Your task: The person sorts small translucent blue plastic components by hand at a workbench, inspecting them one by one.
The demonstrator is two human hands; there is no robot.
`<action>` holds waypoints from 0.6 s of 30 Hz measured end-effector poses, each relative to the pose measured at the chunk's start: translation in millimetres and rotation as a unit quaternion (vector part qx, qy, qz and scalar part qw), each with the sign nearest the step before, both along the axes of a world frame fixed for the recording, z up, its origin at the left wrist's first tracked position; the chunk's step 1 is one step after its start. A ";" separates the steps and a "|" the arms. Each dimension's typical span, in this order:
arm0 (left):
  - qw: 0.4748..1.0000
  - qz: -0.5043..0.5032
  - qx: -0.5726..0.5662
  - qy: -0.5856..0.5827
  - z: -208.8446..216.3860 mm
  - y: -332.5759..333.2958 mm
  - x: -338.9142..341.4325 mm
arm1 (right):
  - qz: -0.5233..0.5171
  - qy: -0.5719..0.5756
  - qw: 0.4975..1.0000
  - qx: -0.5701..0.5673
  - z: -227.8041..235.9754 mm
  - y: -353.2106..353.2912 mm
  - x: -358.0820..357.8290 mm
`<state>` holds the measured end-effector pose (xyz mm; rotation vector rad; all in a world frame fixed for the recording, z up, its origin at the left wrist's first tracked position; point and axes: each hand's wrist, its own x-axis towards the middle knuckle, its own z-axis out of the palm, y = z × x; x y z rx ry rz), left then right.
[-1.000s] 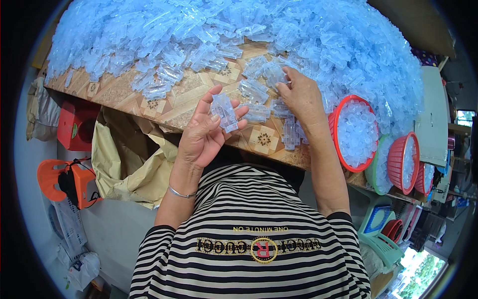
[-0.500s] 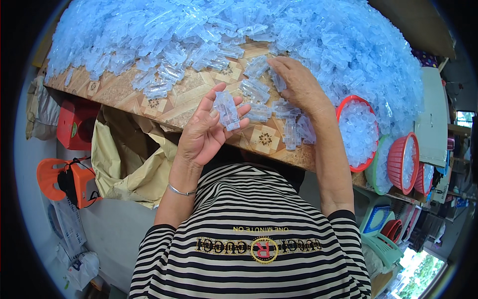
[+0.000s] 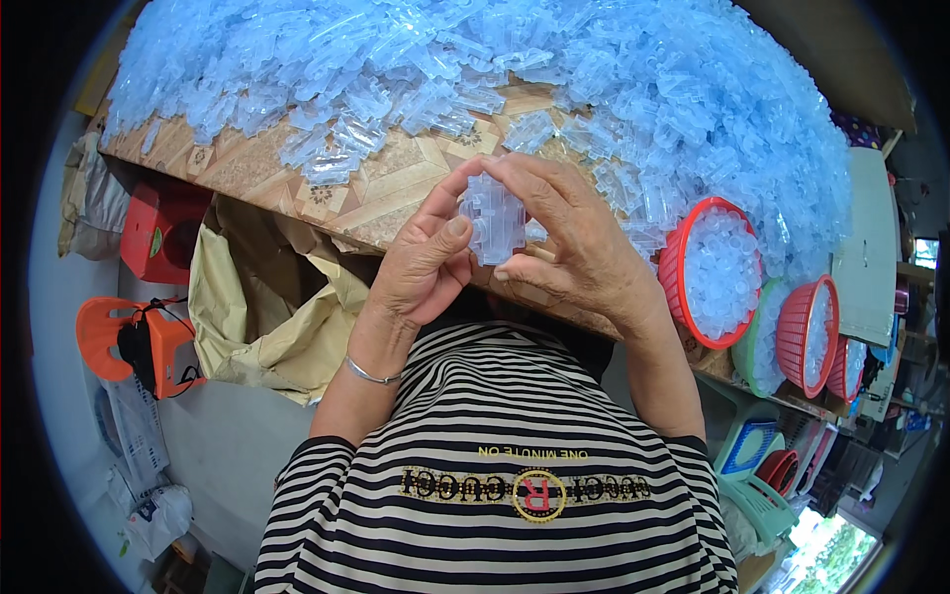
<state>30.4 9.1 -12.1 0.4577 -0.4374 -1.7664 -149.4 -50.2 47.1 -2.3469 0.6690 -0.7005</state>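
Note:
Between my hands, over the near edge of the table, is a small block of clear plastic pieces (image 3: pixel 495 223) side by side. My left hand (image 3: pixel 427 247), with a metal bangle at its wrist, is closed along the block's left side, thumb at its edge. On the other side my right hand (image 3: pixel 582 233) curves around it, with fingertips at the top and thumb at the lower right corner. How many pieces make up the block is hard to tell. Loose clear plastic pieces (image 3: pixel 534 131) of the same kind lie beyond my hands.
A large heap of clear plastic pieces (image 3: pixel 683 109) covers the far part of the wood-patterned table (image 3: pixel 381 203). Red baskets (image 3: pixel 676 277) and a green one (image 3: pixel 757 346) stand at right, filled with small translucent parts. An open brown paper sack (image 3: pixel 223 317) sits below the table's left edge.
My right hand has come back from the table toward my left, and both now enclose the plastic pieces. Several loose pieces near the table's front edge are no longer visible there.

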 end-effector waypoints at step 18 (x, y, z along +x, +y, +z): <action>1.000 -0.022 -0.008 -0.007 5.3 5.0 -2.9 | -0.014 0.005 1.000 0.025 3.2 15.0 -8.0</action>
